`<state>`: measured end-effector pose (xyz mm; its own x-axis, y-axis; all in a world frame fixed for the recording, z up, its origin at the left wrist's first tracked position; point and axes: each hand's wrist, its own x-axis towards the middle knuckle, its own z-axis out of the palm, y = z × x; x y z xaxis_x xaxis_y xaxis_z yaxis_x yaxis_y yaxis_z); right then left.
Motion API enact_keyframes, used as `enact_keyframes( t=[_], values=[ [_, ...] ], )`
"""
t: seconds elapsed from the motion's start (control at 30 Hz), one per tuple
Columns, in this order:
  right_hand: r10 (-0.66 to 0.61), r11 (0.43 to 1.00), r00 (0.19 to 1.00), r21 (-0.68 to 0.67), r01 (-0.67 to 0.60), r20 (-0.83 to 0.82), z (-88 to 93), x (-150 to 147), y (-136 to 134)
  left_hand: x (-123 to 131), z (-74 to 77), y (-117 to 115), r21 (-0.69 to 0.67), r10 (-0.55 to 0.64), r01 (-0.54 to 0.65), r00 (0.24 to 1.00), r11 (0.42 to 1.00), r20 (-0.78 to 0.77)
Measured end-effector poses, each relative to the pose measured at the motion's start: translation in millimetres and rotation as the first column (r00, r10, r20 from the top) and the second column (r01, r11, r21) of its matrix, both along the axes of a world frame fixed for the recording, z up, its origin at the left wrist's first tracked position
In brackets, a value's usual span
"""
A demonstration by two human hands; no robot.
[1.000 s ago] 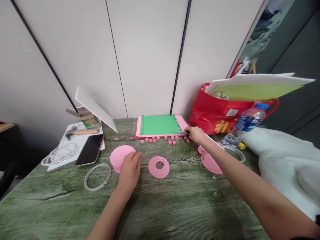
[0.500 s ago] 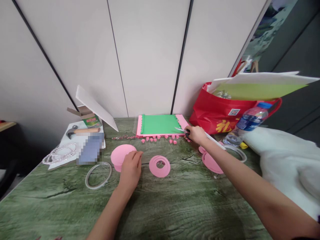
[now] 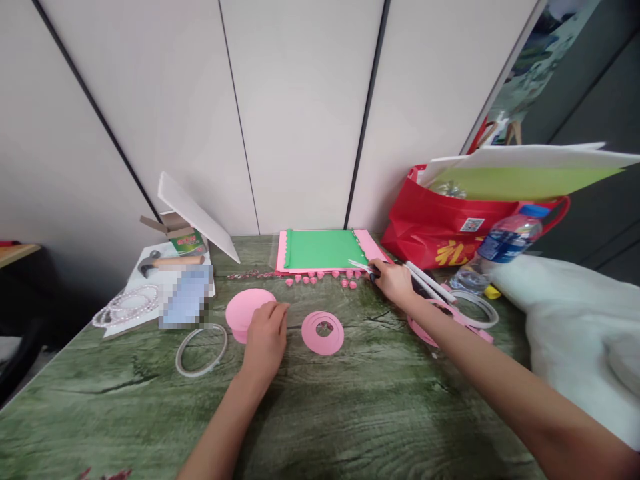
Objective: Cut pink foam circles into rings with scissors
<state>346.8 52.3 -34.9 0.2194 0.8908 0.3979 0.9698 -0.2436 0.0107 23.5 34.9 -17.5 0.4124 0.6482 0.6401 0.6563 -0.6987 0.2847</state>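
My left hand (image 3: pixel 267 338) is closed at the right edge of a pink paper circle (image 3: pixel 246 308), its fingers together and partly covering the paper. Another pink layer shows beneath that circle. My right hand (image 3: pixel 393 283) grips a pair of scissors (image 3: pixel 361 267) by the dark handles, blades pointing left over the near right corner of a green sheet (image 3: pixel 324 249). Between my hands lie pink paper rings (image 3: pixel 310 333). More pink paper cutouts (image 3: pixel 421 328) are partly hidden under my right forearm.
White rods (image 3: pixel 425 280) and a tape roll (image 3: pixel 487 310) lie right, near a water bottle (image 3: pixel 510 243) and red bag (image 3: pixel 450 220). Another tape roll (image 3: pixel 180 357), bead strings (image 3: pixel 125 307) and a hammer (image 3: pixel 173 261) are left. Small pink pieces (image 3: pixel 310 279) line the green sheet's front.
My right hand has drawn slightly towards me with the scissors, and more of the white rods shows. My left hand stays at the pink circle. The whole view has shifted a little.
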Motion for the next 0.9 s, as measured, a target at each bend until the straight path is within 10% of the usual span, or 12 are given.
enact_keyframes(
  t=[0.9],
  values=[
    [-0.129,0.98,0.991,-0.157,0.12,-0.044,6.7,8,-19,-2,10.4,-6,-0.125,0.202,-0.233,0.955,0.964,-0.217]
  ],
)
